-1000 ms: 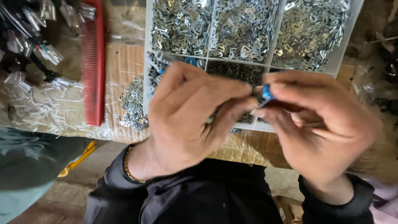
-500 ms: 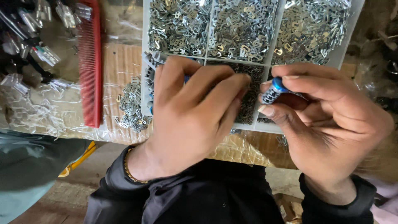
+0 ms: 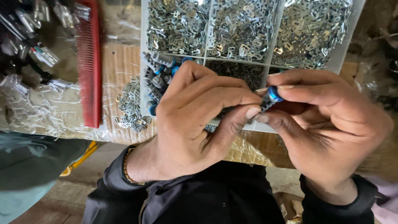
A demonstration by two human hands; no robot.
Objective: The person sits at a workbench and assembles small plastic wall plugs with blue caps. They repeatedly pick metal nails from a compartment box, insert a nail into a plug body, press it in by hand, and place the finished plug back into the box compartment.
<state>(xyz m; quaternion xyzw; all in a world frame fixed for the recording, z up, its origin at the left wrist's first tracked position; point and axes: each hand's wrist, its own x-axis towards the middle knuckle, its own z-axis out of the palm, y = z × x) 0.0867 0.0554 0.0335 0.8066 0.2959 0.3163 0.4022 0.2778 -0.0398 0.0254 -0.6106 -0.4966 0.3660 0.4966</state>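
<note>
Cluttered worktop point(image 3: 120, 66), hands pinching a small blue-capped part over a sorting tray.

Plastic wrap covered the worktop, with a red comb point(image 3: 89, 62) lying to the left and a white divided tray point(image 3: 143, 83) full of small metal clips point(image 3: 244, 29) ahead. The likeliest slip, as I judged it, was the small blue-capped part point(image 3: 271, 96) popping out of the fingertips and dropping among the clips or off the worktop edge, since it was held only at its ends and hung above the tray's near rim. The right hand point(image 3: 331, 124) was curled nearly closed, thumb and forefinger pinching the part. The left hand point(image 3: 195, 120) was also curled, its thumb and fingers pressed together against the part's lower end. More blue-and-grey pieces point(image 3: 159, 68) lay in the tray's near-left compartment, and loose clips point(image 3: 130, 103) sat just beside the tray.
</note>
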